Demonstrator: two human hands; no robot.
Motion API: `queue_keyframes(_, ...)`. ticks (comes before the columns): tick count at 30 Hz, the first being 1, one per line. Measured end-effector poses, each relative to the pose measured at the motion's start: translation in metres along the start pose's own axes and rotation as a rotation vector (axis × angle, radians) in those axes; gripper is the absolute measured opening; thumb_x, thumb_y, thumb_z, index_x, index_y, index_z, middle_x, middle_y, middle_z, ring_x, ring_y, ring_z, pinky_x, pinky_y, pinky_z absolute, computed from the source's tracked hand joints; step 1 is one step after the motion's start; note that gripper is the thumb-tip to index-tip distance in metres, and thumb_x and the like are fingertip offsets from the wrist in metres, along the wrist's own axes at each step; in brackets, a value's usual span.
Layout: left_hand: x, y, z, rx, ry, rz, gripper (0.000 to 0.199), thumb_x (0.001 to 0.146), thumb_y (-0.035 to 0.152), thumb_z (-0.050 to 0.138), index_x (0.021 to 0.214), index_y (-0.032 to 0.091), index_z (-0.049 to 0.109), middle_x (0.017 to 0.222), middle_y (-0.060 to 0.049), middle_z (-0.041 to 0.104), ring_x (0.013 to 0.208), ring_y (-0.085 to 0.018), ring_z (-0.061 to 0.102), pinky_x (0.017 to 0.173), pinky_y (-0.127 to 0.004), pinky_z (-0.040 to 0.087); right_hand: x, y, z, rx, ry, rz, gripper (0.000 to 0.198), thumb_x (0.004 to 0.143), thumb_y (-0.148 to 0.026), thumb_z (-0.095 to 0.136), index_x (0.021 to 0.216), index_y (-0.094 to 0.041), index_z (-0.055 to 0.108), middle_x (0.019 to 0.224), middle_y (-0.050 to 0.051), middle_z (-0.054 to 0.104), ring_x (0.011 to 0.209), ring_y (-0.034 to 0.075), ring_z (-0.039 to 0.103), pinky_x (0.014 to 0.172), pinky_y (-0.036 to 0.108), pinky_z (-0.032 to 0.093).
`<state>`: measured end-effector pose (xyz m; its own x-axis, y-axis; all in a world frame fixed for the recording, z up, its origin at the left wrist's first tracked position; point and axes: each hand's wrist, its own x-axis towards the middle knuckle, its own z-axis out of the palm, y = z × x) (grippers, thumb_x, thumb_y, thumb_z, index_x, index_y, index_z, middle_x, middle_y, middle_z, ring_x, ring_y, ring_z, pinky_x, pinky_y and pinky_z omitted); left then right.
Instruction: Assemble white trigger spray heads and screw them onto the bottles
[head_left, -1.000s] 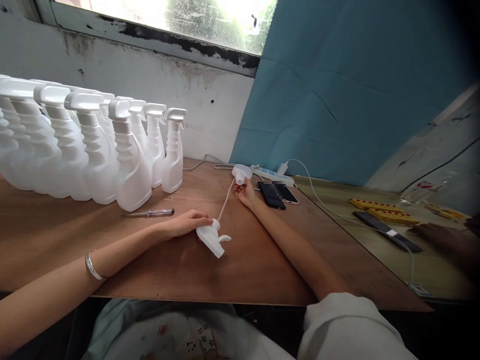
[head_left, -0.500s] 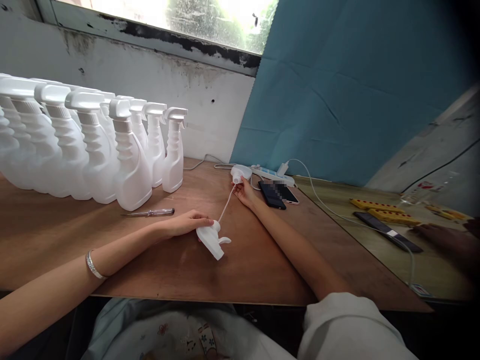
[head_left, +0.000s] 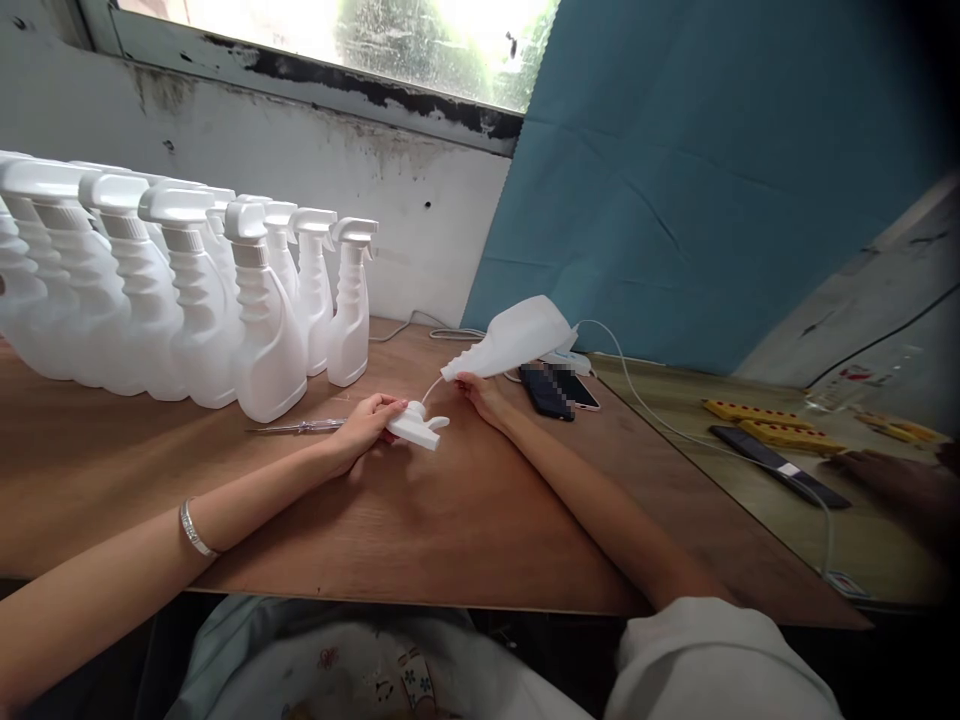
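My left hand (head_left: pixel 369 428) is closed on a white trigger sprayer head (head_left: pixel 414 428), its nozzle pointing right and toward me. From the head a thin dip tube (head_left: pixel 433 388) runs up to the mouth of a white plastic bottle (head_left: pixel 517 335); how far the tube reaches inside cannot be seen. The bottle lies tilted, neck down to the left and base up to the right. My right hand (head_left: pixel 480 395) grips it by the neck from below. Just left of my left hand a screwdriver (head_left: pixel 300 427) lies on the table.
Rows of white spray bottles (head_left: pixel 187 300) stand at the left. Behind my right hand are phones (head_left: pixel 551 390), a power strip (head_left: pixel 577 362) and a white cable (head_left: pixel 626 365). Yellow pieces with red dots (head_left: pixel 787 435) and another person's hand (head_left: pixel 874 470) are on the right-hand table.
The bottle has swung from pointing its neck at me to lying sideways, neck to the left. The sprayer head has risen away from me and turned more level.
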<state>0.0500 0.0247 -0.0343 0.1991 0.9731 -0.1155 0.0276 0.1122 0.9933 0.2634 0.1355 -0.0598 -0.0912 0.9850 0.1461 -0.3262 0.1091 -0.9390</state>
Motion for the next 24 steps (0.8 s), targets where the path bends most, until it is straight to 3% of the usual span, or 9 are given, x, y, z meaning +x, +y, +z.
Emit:
queue_keyframes(5,0.002,-0.001,0.0,-0.088,0.036,-0.011,0.034,0.071,0.04,0.062,0.088,0.012,0.054,0.073,-0.002,0.059,0.067,-0.012,0.054,0.061,-0.023,0.043,-0.027,0.002,0.023,-0.008,-0.161,0.042,0.017,0.06,-0.018,0.067,0.075,-0.018,0.06,0.077,-0.002,0.065,0.065,0.01,0.054,0.058,0.021,0.044)
queue_keyframes(8,0.003,-0.003,-0.001,-0.165,0.044,-0.01,0.032,0.068,0.036,0.066,0.087,0.012,0.055,0.076,-0.003,0.061,0.073,-0.014,0.056,0.068,-0.026,0.045,-0.041,0.005,0.037,-0.026,-0.243,0.087,0.015,0.059,-0.019,0.069,0.072,-0.017,0.061,0.07,-0.001,0.063,0.063,0.012,0.054,0.061,0.025,0.044)
queue_keyframes(14,0.004,0.001,-0.002,-0.266,0.058,-0.027,0.027,0.069,0.033,0.064,0.082,0.011,0.058,0.08,-0.005,0.062,0.074,-0.014,0.057,0.071,-0.026,0.045,-0.053,0.003,0.048,-0.047,-0.281,0.14,0.015,0.058,-0.021,0.07,0.071,-0.017,0.063,0.068,-0.001,0.061,0.064,0.013,0.052,0.065,0.028,0.041)
queue_keyframes(18,0.0,0.005,-0.001,-0.261,0.044,-0.028,0.026,0.071,0.035,0.062,0.08,0.01,0.06,0.076,-0.004,0.063,0.07,-0.014,0.057,0.066,-0.023,0.043,-0.053,-0.001,0.048,-0.065,-0.283,0.153,0.016,0.057,-0.022,0.07,0.07,-0.017,0.063,0.069,-0.001,0.061,0.066,0.013,0.052,0.066,0.027,0.04)
queue_keyframes(24,0.0,0.006,-0.003,-0.222,0.072,-0.096,0.026,0.08,0.036,0.05,0.08,0.012,0.058,0.054,0.0,0.056,0.045,-0.01,0.05,0.045,-0.02,0.037,-0.06,-0.001,0.054,-0.099,-0.29,0.136,0.016,0.056,-0.026,0.072,0.067,-0.018,0.062,0.067,-0.002,0.059,0.065,0.013,0.05,0.068,0.028,0.039)
